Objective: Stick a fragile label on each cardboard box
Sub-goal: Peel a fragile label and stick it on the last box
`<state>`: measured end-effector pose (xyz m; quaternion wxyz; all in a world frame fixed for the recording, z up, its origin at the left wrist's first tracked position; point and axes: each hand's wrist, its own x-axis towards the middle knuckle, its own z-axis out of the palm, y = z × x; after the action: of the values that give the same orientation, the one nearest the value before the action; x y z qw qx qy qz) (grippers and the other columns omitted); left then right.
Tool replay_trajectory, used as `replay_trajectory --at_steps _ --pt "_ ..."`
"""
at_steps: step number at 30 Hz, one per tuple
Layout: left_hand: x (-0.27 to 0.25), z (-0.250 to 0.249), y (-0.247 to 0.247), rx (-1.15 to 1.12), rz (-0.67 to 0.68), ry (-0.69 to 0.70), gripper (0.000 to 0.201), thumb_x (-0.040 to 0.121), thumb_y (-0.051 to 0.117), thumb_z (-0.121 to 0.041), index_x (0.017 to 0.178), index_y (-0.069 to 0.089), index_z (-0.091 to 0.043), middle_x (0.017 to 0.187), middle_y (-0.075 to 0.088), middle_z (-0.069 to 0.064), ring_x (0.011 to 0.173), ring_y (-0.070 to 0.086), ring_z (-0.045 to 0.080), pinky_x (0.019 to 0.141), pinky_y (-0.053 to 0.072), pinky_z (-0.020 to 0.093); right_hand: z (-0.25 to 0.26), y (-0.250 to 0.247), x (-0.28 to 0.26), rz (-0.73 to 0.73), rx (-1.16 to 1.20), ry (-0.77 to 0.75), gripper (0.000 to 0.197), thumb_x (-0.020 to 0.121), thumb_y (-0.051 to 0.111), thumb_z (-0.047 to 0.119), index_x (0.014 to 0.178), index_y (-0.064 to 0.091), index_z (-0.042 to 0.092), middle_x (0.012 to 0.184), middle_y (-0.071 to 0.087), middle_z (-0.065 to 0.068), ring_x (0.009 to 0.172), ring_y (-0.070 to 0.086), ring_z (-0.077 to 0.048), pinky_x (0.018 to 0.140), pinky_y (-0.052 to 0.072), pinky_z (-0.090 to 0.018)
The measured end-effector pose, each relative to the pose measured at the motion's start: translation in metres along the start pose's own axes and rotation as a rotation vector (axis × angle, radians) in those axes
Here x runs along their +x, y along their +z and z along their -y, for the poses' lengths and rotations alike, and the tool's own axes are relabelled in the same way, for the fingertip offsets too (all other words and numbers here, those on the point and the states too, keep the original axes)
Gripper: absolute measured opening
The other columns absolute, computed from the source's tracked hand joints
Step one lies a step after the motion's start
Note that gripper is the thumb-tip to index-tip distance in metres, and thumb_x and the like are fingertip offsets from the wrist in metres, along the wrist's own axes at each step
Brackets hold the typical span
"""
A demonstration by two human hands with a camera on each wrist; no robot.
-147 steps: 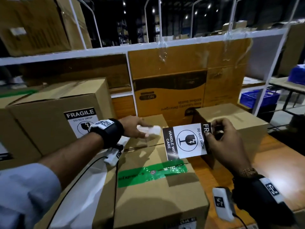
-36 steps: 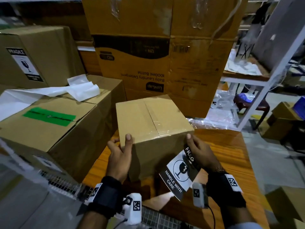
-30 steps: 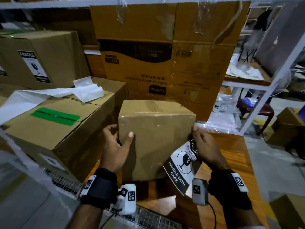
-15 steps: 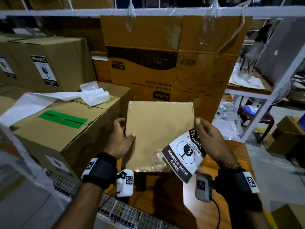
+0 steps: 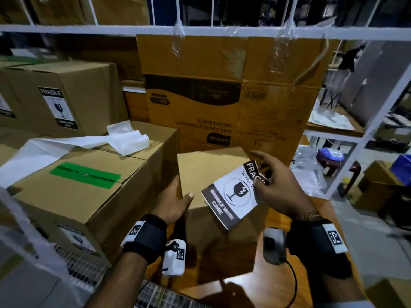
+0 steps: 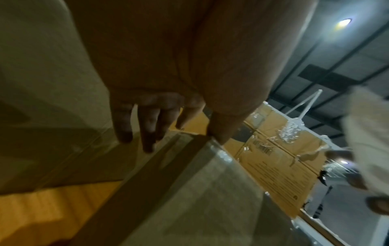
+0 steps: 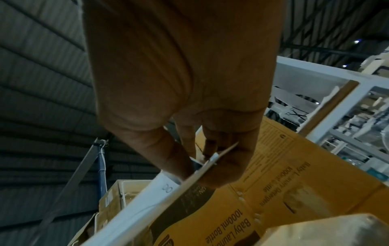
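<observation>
Pinching one corner of a fragile label (image 5: 233,194), the right hand (image 5: 279,187) has its thumb and a fingertip closed on the black "FRAGILE" end, and the other fingers spread loosely above it. From the right wrist view the label (image 7: 202,171) shows edge-on, clamped between thumb and fingers (image 7: 229,159). That grip carries the label tilted, just above the near right part of a small cardboard box (image 5: 206,172); whether its lower edge touches the cardboard I cannot tell.

Across from that grip, the left hand (image 5: 175,202) rests against the box's left side, thumb laid over the near top edge, fingers mostly straight down the wall. The left wrist view shows those fingers (image 6: 147,126) lying loosely along the side of the box (image 6: 210,191), flat against it and not curled round anything.

The box stands on a wooden tabletop (image 5: 287,283). Just left of the left hand is a larger carton (image 5: 73,196) with a green strip (image 5: 85,174) on top and white backing paper (image 5: 124,138) draped over its far edge. Farther left and behind it, another carton (image 5: 73,94) already wears a fragile sticker (image 5: 58,107). Beyond both hands, a big laundry detergent carton (image 5: 211,101) stands upside down under a white shelf rail (image 5: 222,30).
</observation>
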<state>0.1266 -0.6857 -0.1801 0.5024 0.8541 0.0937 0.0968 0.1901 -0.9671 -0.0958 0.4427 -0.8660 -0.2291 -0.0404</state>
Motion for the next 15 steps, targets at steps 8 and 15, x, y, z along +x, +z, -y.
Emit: replay_trajectory --at_steps 8,15 --pt "0.017 -0.096 -0.015 0.129 -0.011 0.291 0.038 0.096 0.065 -0.048 0.131 0.062 -0.034 0.123 0.065 -0.020 0.117 0.058 0.006 0.092 0.049 0.036 0.027 0.012 0.022 0.134 -0.170 -0.035 0.101 0.083 0.082 0.007 0.162 0.027 0.037 0.139 0.042 0.002 0.126 0.050 -0.016 0.101 0.058 -0.041" --pt "0.042 -0.114 -0.006 0.195 0.040 0.312 0.012 0.087 0.080 -0.036 0.094 0.075 -0.028 0.089 0.072 -0.013 0.084 0.066 0.002 0.071 0.053 0.030 0.040 0.022 0.035 0.173 -0.189 -0.068 0.109 0.085 0.078 -0.002 0.163 0.016 0.043 0.153 0.033 0.003 0.121 0.049 -0.012 0.077 0.055 -0.016"
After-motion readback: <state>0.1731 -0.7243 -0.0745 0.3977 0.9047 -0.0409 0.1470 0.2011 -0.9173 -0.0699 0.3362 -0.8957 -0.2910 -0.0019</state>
